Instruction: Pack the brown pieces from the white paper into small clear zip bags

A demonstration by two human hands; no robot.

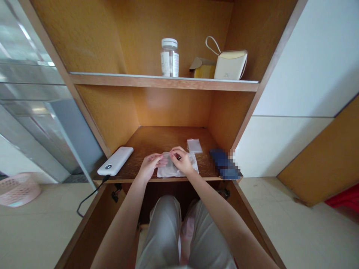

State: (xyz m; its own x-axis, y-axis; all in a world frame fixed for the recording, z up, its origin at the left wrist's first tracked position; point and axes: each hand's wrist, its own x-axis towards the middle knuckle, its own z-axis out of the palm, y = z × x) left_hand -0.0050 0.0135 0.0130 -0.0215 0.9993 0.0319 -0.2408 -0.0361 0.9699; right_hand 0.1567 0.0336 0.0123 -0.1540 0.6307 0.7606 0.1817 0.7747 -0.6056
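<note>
My left hand [151,164] is closed on the left side of a small clear plastic bag [167,158]. The fingers of my right hand [181,161] pinch the top edge of that bag, close to the left fingertips. Beneath both hands a larger translucent plastic bag [193,161] lies crumpled at the front of the wooden shelf [146,144]. Something small and dark shows by my right fingers, too small to name. Just behind the right hand lies a flat whitish packet [195,146].
A white power bank [116,160] with a black cable sits at the left. On the right lies a dark blue, blurred-out object [224,164]. The upper shelf bears a white-capped bottle [169,58], a yellow box [203,69] and a cream case with a strap [231,65]. Cabinet doors stand open below.
</note>
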